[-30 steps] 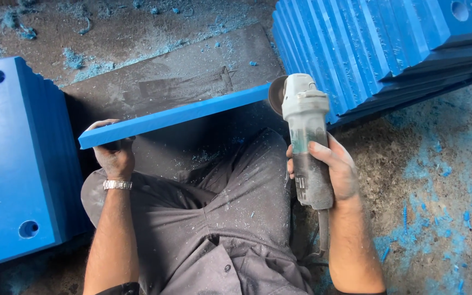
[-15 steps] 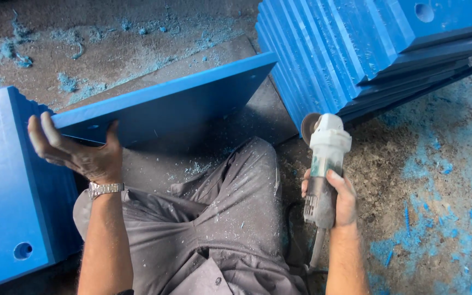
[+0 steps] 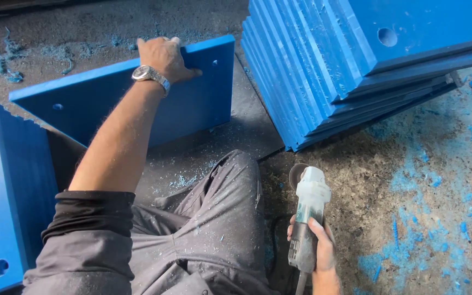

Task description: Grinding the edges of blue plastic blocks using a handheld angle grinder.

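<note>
The blue panel (image 3: pixel 137 104) now stands further away, left hand (image 3: pixel 162 57) gripping its top edge; right hand (image 3: pixel 318 251) holds the grinder (image 3: pixel 308 216) low. The panel may tip if this grip loosens.

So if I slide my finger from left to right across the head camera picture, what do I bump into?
Left blue stack → tilted blue panel → left hand gripping its top edge → grey trouser leg → angle grinder in the right hand → leaning blue stack → blue shavings on the floor.
</note>
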